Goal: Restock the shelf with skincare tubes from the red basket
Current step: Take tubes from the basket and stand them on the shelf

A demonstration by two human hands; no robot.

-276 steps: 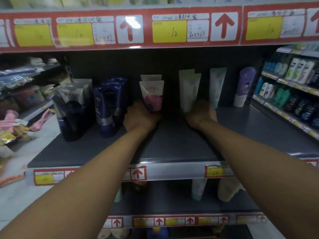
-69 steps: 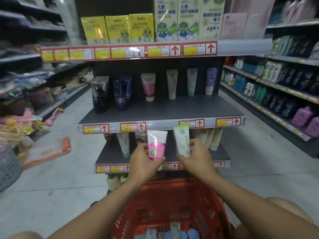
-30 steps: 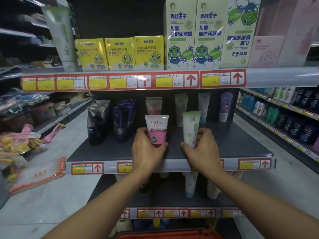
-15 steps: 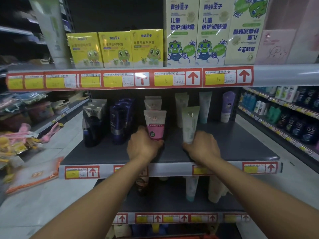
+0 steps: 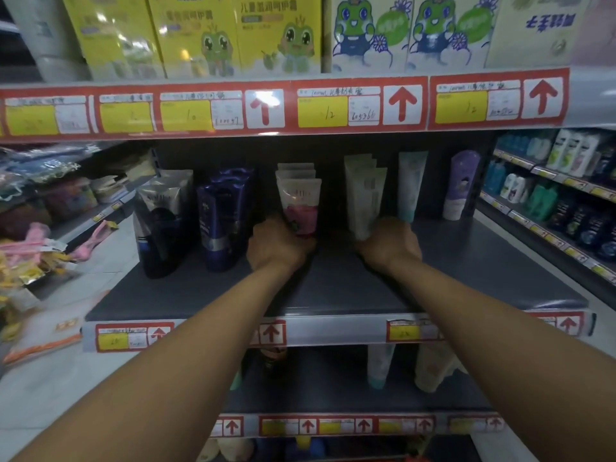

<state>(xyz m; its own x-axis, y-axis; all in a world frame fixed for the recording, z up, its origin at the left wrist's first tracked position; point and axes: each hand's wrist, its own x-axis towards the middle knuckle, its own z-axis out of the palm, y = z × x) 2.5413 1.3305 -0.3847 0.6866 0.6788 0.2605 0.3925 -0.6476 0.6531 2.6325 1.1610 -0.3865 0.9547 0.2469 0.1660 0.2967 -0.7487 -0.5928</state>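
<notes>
Both hands reach deep over a dark grey shelf [image 5: 333, 288], seen from the head camera. Left hand [image 5: 278, 243] has its fingers curled round the base of a pink-and-white tube [image 5: 300, 208], holding it upright at the front of a short row of matching tubes. Right hand [image 5: 390, 246] grips the base of a pale green-and-white tube [image 5: 365, 198], also upright, in front of similar tubes. Just left of the left hand stand dark blue tubes [image 5: 223, 215], and further left, black-and-silver tubes [image 5: 163, 221]. Right of the right hand stand a white-and-teal tube [image 5: 410, 185] and, further along, a purple bottle [image 5: 461, 185]. Above the hands runs a red price strip [image 5: 333, 108] under yellow cartoon-frog boxes [image 5: 200, 35]. At the bottom edge, below the arms, a sliver of the red basket [image 5: 416, 459] shows.
</notes>
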